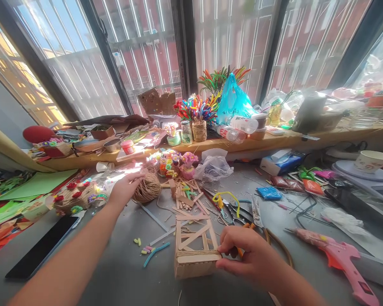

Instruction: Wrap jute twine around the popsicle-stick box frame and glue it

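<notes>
Pale wooden-stick box (196, 271), 6 o'clock: assembled; brown twine strands (196, 253) line near edge, top sticks bare. Right hand (244, 250) pinches strands, box's 3 o'clock; left hand (125, 189) touches brown twine ball (147, 189), box's 11 o'clock, grip unclear.

"What's at the bottom centre?"
"A stick box (198, 268), its right corner pinched by the right hand (245, 250), twine (196, 253) along its front."
"And the left hand (125, 190)?"
"Left of centre, touching a twine ball (147, 189)."
"Lower right?"
"A pink glue gun (336, 250)."
</notes>
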A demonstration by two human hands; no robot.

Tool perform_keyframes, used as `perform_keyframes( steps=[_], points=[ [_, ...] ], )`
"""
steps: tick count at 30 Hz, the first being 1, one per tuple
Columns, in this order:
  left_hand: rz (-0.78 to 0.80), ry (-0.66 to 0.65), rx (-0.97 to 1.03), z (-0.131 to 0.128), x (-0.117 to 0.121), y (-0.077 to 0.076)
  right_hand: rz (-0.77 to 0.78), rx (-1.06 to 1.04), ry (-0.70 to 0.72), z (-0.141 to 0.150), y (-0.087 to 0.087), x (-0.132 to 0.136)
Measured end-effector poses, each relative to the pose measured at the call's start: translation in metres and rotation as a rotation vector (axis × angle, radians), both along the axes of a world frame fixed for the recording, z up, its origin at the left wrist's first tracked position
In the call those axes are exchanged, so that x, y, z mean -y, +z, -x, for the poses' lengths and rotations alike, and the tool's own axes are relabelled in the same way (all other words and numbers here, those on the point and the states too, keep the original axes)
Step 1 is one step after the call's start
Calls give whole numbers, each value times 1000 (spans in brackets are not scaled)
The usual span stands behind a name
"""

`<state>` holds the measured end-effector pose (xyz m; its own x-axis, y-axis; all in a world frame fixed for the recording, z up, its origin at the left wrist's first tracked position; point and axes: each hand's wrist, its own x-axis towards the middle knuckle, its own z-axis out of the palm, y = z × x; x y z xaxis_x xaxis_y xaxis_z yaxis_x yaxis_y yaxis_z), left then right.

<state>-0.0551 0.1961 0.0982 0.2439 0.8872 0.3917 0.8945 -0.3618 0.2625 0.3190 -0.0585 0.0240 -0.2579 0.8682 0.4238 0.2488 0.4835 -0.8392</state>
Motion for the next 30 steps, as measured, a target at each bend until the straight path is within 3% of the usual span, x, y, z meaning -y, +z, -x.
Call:
perform_keyframes(
  steps=[4,10,13,20,27,30],
  points=[
    [-62,-35,41,-13,-3,22,13,7,-5,0,0,0],
    [-225,-48,180,-34,-11,99,20,21,-10,-1,-2,1],
    [-314,-21,295,-36,-10,128,24,21,-12,-2,-4,0],
    [-494,-23,625,-35,1,156,58,33,0,-2,-2,0],
    [-770,-29,779,-33,14,222,33,29,-5,-2,-3,-1],
    [-778,37,756,-20,17,216,33,34,-5,0,-3,0]
  ],
)
